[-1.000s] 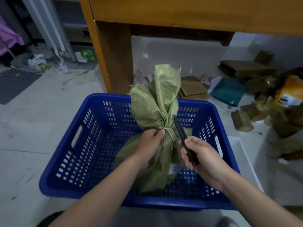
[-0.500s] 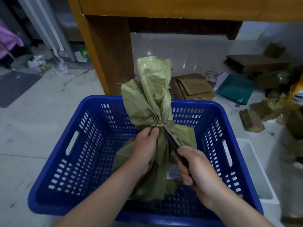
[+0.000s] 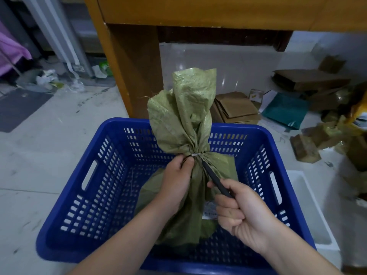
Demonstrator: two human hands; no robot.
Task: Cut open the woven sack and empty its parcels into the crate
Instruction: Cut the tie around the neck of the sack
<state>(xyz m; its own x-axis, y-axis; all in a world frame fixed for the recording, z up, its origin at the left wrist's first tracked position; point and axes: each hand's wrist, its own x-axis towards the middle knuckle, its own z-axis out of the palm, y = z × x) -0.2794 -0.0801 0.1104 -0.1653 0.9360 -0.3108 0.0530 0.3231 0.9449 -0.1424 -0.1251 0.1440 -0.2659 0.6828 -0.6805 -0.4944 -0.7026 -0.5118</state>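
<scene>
A green woven sack [image 3: 184,120] stands upright inside the blue plastic crate [image 3: 99,187], its neck cinched by a pale tie [image 3: 195,154]. My left hand [image 3: 176,179] grips the sack's neck just below the tie. My right hand [image 3: 244,215] holds a black knife [image 3: 215,178], whose tip touches the neck right under the tie. A white label on the sack shows partly beside my right hand. No parcels are visible; the sack hides them.
A wooden table's leg [image 3: 131,76] rises just behind the crate. Flattened cardboard [image 3: 236,110], a teal bag [image 3: 284,112] and brown packets [image 3: 305,149] litter the floor at the right. A white tray [image 3: 311,211] sits against the crate's right side. A dark mat [image 3: 19,108] lies at left.
The knife went from upright beside the neck to slanting with its tip against the sack under the tie. My right hand dropped lower. My view shifted closer over the crate.
</scene>
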